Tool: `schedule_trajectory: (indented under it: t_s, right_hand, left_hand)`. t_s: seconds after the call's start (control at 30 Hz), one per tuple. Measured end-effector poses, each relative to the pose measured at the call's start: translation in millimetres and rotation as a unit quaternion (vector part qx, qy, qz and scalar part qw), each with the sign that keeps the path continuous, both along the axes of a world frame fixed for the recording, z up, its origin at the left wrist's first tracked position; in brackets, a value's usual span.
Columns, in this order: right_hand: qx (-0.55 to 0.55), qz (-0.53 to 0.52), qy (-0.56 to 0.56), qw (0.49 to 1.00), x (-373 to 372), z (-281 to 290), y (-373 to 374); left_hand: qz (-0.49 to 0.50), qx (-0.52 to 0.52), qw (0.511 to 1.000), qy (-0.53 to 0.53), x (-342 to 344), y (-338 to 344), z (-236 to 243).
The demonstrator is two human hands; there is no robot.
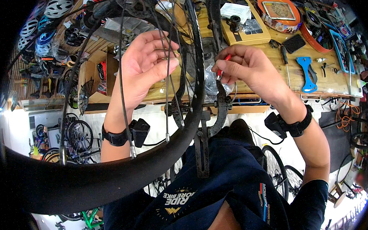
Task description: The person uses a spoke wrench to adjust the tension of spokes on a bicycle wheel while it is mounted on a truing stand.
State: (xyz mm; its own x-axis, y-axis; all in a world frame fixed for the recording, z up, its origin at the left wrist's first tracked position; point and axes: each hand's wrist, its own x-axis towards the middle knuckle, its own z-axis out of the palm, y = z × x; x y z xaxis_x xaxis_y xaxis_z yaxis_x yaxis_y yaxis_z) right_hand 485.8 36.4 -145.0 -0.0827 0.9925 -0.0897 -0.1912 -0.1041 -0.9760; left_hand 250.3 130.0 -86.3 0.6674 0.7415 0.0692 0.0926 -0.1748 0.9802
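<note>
Black tyre close by, red tool in the right hand

The black tyre (125, 175) of a wheel (153, 155) swept nearest across the lower left, thin spokes (132, 146) rising in front of the left hand (151, 61). That hand held nothing visible, its fingers apart and loosely curled; whether a fingertip touched a spoke could not be told. The right hand (236, 65) pinched the small red tool (227, 58) between thumb and fingers, just right of the wheel. The tool looked light, hard and easy to drop, best held by its red body with the metal end free. The wheel seemed stiff and probably light for its bulk; the rubber offered the surer hold, since spokes might bend. A dark stand (202, 155) had arms on either side of it. Beyond, the wooden table (330, 85) carried a blue tool (306, 74), a screwdriver (284, 53) and a yellow box (254, 37); helmets (58, 7) showed farther off.
</note>
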Motion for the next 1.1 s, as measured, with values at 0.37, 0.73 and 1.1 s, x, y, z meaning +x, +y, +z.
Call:
schedule_trajectory:
  t_s: [0.37,0.73,1.1]
  right_hand:
    - [-0.002,0.008,-0.005,1.000,-2.6,-2.0,2.9]
    - [-0.005,0.034,0.008,0.999,-10.0,2.9,1.5]
    - [0.031,0.102,-0.015,0.994,-20.4,-3.3,2.7]
  left_hand:
    - [-0.003,0.012,1.000,0.003,0.0,0.5,-0.7]
    - [0.003,0.011,1.000,0.011,2.4,3.3,-6.4]
    - [0.000,0.003,1.000,-0.008,4.4,9.9,-15.9]
